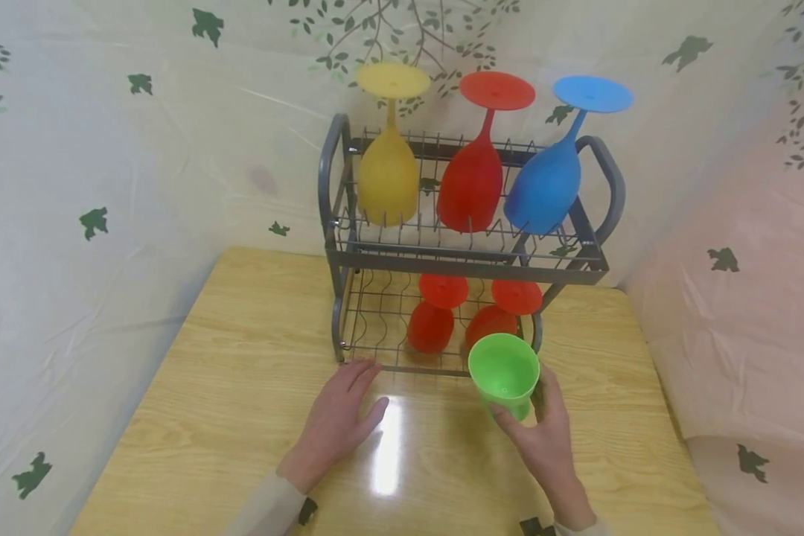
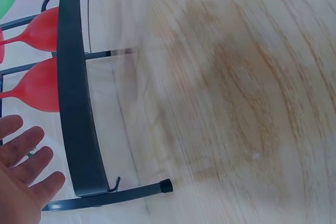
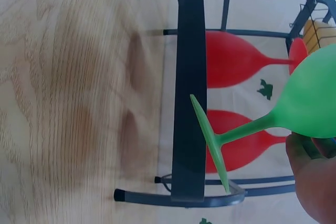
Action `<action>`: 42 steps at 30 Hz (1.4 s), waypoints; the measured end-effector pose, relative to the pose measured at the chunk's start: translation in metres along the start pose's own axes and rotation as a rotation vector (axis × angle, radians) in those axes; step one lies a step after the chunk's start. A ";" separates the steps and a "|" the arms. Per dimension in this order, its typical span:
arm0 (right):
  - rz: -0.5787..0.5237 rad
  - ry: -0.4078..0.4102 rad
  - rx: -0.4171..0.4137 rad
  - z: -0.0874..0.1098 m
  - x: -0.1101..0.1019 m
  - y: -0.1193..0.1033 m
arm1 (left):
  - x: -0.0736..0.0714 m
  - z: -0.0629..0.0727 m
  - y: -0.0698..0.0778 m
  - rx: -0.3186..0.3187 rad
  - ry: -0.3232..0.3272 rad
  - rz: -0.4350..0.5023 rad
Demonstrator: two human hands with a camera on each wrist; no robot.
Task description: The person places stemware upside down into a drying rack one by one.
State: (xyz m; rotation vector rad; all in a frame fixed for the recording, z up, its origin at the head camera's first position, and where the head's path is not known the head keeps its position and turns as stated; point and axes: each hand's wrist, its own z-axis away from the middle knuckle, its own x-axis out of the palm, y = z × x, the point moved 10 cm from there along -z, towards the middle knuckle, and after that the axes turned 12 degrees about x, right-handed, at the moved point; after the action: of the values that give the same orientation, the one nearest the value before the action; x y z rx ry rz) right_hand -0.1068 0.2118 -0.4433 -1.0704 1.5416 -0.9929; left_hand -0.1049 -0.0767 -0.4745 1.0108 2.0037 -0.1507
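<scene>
My right hand (image 1: 543,439) holds a green plastic wine glass (image 1: 505,366) by its bowl, mouth up, in front of the rack's lower right side. In the right wrist view the stem and foot of this green glass (image 3: 262,123) stick out past my fingers. My left hand (image 1: 338,417) hovers by the lower front left corner of the dish rack (image 1: 469,269), fingers extended and holding nothing. Two red wine glasses (image 1: 431,327) stand upside down on the lower shelf, the right one partly hidden behind the green glass.
The upper shelf carries three upside-down wine glasses: yellow (image 1: 388,175), red (image 1: 471,182) and blue (image 1: 546,186), the blue one leaning. The two-tier rack stands at the back of a wooden table (image 1: 241,357). A leaf-printed cloth (image 1: 141,149) hangs behind and beside it.
</scene>
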 end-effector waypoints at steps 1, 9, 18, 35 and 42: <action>-0.001 -0.008 -0.009 0.000 0.002 -0.001 | -0.001 0.000 0.000 -0.011 -0.003 0.009; 0.059 -0.050 -0.083 0.002 0.020 -0.012 | -0.004 -0.001 -0.003 -0.171 -0.042 0.169; 0.202 -0.086 -0.135 0.003 0.037 -0.018 | -0.006 -0.004 -0.001 -0.264 -0.047 0.320; 0.348 -0.197 -0.308 0.008 0.068 -0.028 | -0.009 -0.010 0.003 -0.363 0.027 0.693; 0.446 -0.208 -0.355 0.011 0.078 -0.033 | -0.009 -0.009 0.005 -0.383 0.006 0.697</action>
State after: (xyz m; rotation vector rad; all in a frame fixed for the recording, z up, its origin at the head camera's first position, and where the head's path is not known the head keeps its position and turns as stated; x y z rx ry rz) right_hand -0.1018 0.1276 -0.4346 -0.9687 1.7173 -0.3010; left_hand -0.1046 -0.0739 -0.4609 1.3744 1.4954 0.5862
